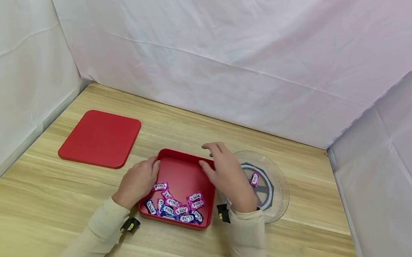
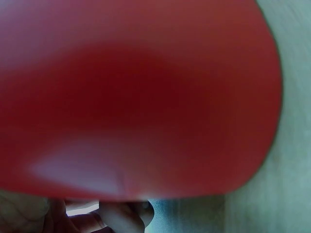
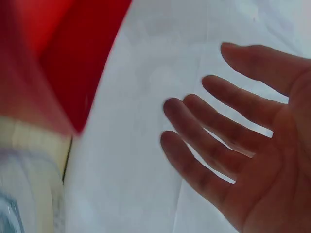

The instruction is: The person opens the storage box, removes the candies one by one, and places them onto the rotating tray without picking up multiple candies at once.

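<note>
A shallow red box sits on the wooden table, with several pink and blue wrapped candies heaped along its near wall. My left hand grips the box's left rim; in the left wrist view the box is a red blur filling the frame, with curled fingers below it. My right hand hovers over the box's right rim, fingers spread and holding nothing, as the right wrist view also shows. One pink candy lies on a clear glass plate just right of the box.
The flat red lid lies on the table to the left of the box. White cloth walls close off the back and both sides.
</note>
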`<state>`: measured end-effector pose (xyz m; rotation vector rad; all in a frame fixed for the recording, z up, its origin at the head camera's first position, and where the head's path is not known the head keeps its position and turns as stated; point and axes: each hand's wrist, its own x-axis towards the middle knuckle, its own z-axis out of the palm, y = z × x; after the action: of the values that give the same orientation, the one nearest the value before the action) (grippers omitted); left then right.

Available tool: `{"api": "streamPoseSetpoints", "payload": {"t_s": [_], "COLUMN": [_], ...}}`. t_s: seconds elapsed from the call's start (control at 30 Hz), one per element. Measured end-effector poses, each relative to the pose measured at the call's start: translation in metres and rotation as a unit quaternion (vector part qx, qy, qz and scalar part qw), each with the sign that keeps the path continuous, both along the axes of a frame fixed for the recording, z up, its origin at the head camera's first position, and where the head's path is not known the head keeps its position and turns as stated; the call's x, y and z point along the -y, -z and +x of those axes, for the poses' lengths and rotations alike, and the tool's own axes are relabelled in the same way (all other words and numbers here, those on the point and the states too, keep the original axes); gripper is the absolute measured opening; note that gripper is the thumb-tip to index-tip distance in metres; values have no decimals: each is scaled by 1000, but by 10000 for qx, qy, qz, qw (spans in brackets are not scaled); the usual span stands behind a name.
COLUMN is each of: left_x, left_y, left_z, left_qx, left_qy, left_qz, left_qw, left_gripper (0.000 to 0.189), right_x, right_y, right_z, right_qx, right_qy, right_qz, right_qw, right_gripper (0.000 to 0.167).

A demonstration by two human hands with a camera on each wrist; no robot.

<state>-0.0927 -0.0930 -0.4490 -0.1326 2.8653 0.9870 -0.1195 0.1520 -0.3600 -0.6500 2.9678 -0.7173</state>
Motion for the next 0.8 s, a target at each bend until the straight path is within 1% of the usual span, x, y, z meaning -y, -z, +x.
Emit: {"api": "streamPoseSetpoints", "payload": {"t_s": [0.13, 0.27, 0.37, 0.57, 0.7, 0.8], "left_x": [1, 3, 4, 5, 5, 5], "left_y": [0, 0, 1, 2, 2, 1], "left_z": [0, -1, -1, -2, -2, -1], "left_qx": [-60, -109, -131, -166, -174, -187], "left_qy": [9, 53, 108, 155, 152, 129], "left_qz": [-35, -53, -50, -71, -68, -39], "left_qw": [10000, 9999, 9998, 9997, 9997, 9997], "left_gripper": [47, 46, 47, 47, 44, 44], "right_x": [21, 39, 49, 66, 75, 81], "right_y": [6, 12, 17, 33, 44, 48], "right_z": [2, 1, 1, 1, 1, 1], "right_qx": [-361, -536, -480, -246, -194, -187], "right_qy": [-348, -656, -861, -1160, -1447, -1700], "right_qz": [4, 27, 128, 626, 930, 1204], "right_qw": [9987, 9964, 9950, 9910, 9849, 9779], "right_gripper": [43, 41, 41, 41, 35, 31]}}
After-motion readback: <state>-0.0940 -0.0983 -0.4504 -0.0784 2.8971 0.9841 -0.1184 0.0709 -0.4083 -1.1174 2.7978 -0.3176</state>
